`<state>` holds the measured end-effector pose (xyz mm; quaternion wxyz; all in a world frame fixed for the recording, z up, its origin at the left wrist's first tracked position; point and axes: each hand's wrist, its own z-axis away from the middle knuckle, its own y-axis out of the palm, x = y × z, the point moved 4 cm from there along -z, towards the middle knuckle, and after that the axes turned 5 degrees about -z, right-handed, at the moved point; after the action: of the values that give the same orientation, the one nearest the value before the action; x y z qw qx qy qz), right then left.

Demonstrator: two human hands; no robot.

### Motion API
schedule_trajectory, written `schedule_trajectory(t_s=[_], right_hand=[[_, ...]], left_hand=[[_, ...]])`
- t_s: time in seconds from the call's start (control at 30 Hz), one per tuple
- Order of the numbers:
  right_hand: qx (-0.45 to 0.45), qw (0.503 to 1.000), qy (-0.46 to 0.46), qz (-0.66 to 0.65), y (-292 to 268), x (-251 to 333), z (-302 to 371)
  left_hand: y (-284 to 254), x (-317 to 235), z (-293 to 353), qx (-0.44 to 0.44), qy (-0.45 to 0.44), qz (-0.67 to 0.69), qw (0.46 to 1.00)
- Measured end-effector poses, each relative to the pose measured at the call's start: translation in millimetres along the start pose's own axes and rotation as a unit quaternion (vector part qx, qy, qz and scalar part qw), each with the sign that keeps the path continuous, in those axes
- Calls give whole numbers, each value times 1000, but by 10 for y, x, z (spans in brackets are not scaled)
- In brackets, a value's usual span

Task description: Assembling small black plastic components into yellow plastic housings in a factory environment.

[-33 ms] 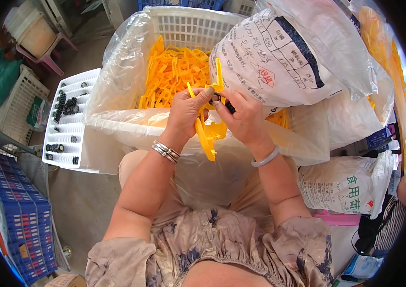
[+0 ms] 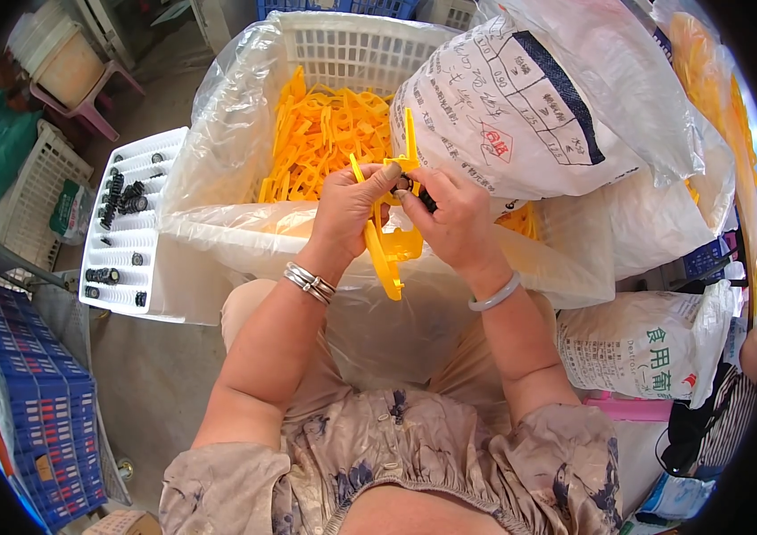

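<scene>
My left hand (image 2: 343,214) is closed on a long, slotted yellow plastic piece (image 2: 385,263), held upright over my lap in front of the crate. One thin arm of the piece sticks up past my fingertips; its lower end hangs below them. Against its upper middle, the fingers of my right hand (image 2: 457,218) pinch a small black ribbed part (image 2: 428,200). A small dark ring shows between the two thumbs. My fingers partly cover where the black part meets the yellow piece, so I cannot tell how they fit.
A plastic-lined white crate (image 2: 351,55) holds many loose yellow pieces (image 2: 329,134). A bulging white sack (image 2: 485,116) lies over its right side. Left stands a ribbed white tray (image 2: 119,250) with small black parts (image 2: 133,198). Blue crates (image 2: 44,410) are lower left, another sack (image 2: 632,343) right.
</scene>
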<state>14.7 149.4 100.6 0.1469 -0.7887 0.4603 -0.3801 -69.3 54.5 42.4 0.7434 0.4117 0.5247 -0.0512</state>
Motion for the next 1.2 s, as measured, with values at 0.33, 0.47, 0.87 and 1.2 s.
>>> schedule_trajectory(t_s=[0.33, 0.47, 0.87, 1.2], right_hand=[[-29, 992, -67, 103, -11, -1, 43], [-52, 998, 11, -43, -102, -82, 13], [-3, 999, -29, 43, -43, 5, -15], [0, 998, -27, 63, -56, 64, -5]], left_hand=[[38, -42, 37, 52, -26, 35, 998], [6, -59, 32, 39, -32, 27, 998], [51, 32, 19, 27, -24, 48, 998], [30, 32, -2, 59, 10, -39, 997]])
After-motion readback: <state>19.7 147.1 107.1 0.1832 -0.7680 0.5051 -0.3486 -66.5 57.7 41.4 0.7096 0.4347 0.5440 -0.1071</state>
